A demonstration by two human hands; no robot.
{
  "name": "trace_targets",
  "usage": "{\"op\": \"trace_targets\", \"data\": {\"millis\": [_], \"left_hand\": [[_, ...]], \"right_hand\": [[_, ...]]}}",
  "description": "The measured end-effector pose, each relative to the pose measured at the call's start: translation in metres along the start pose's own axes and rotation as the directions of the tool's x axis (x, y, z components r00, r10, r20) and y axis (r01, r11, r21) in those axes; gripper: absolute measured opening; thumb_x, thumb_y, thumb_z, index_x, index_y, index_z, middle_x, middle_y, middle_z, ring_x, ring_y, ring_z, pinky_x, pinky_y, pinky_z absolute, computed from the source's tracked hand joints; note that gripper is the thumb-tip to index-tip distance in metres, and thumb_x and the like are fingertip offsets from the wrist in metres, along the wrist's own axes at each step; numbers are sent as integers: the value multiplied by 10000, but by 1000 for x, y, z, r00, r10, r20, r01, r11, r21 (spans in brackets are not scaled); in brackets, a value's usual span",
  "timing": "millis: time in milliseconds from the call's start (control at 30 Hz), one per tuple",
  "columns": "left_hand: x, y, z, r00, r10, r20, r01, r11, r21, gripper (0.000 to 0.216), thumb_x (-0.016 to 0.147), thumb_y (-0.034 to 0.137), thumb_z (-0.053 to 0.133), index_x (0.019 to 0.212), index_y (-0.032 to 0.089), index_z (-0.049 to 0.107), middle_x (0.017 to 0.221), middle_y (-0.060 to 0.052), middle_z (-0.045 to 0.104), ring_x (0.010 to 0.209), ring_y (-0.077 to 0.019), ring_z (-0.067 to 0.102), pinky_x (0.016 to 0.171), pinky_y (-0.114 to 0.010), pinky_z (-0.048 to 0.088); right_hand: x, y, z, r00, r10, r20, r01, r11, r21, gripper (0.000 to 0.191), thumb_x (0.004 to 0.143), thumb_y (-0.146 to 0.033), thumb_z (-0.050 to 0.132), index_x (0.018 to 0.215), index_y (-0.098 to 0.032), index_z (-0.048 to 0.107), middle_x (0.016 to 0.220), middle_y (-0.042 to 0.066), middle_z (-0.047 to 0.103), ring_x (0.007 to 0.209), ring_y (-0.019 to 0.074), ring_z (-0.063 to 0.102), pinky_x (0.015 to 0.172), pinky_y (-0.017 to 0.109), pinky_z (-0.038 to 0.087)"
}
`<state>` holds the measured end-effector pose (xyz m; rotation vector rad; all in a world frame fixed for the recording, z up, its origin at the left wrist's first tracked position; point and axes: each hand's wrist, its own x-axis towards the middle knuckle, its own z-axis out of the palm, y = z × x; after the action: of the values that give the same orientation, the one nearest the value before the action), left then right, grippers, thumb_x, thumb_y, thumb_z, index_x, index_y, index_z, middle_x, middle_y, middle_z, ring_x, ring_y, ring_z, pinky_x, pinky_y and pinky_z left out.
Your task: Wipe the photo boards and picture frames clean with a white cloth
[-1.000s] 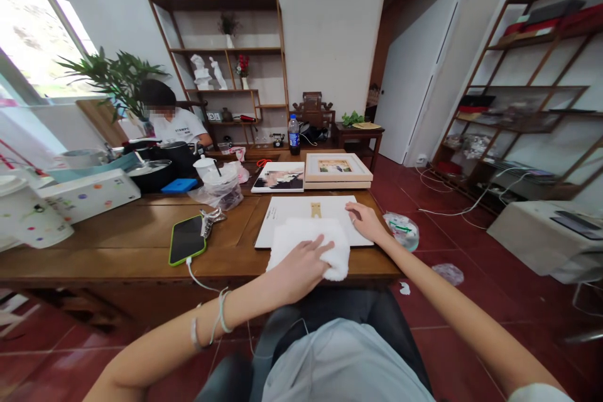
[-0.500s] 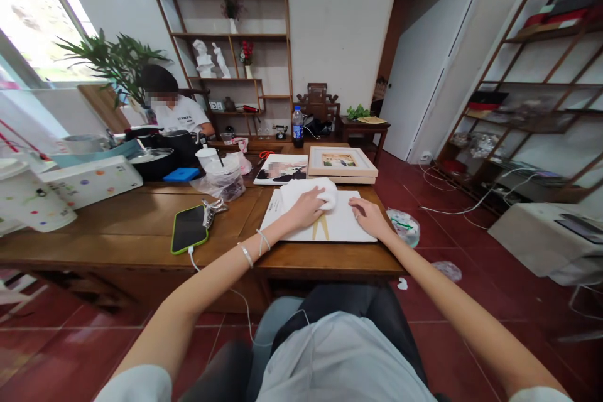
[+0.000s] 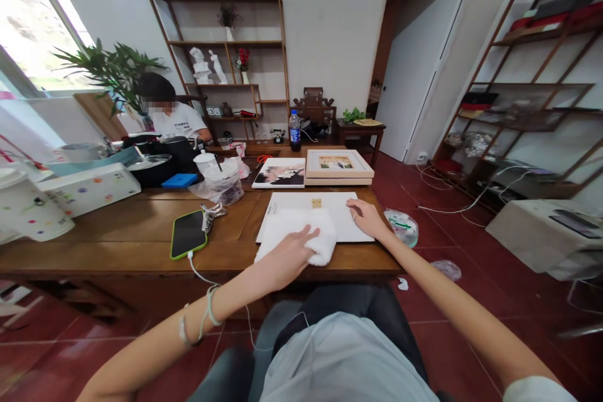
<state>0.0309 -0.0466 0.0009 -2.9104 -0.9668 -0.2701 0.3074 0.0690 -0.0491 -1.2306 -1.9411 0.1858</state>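
Observation:
A white flat panel lies on the wooden table in front of me, with a small gold-coloured piece on its face and faint print near its left edge. My left hand presses down on a white cloth, its fingers partly sunk in the folds. The cloth covers the panel's lower left part and hangs over its near edge. On the panel's right edge rests my right hand, fingers lying on the surface and apart from the cloth.
Behind the panel lie a photo print and a framed picture. A phone with a cable, a bagged cup and a blue box stand left. Another person sits at the far left.
My left hand has pulled the cloth toward me and slightly left, from the panel's top to its near edge. The gold-coloured piece's upper part now shows. My right hand stays at the right edge.

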Motion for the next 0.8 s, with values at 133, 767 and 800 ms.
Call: {"op": "trace_targets", "data": {"millis": [133,767,800], "left_hand": [[-7,4,-3,1000,25,5,-25,1000,-18,256,871,73,472,975,164,687,1483,-114,368,1365,-308,346,1030,-440,426],[89,-78,28,967,-250,-49,255,958,129,341,892,112,414,1177,156,597,1423,-136,450,1326,-287,401,1032,-424,402],[86,-74,26,968,-248,-41,252,958,141,337,891,105,413,1162,155,607,1420,-142,452,1315,-288,415,1027,-421,407]], "right_hand": [[0,0,0,1000,-8,8,8,1000,-26,281,762,-88,494,931,-191,693,1087,90,701,1053,226,642,979,394,465],[0,1,-1,999,9,44,-6,999,-48,272,795,-109,492,976,-172,685,1145,112,678,1116,241,615,1020,413,436],[0,1,0,999,10,46,-8,999,-47,270,797,-111,491,975,-170,686,1143,114,678,1116,243,614,1019,413,437]]}}
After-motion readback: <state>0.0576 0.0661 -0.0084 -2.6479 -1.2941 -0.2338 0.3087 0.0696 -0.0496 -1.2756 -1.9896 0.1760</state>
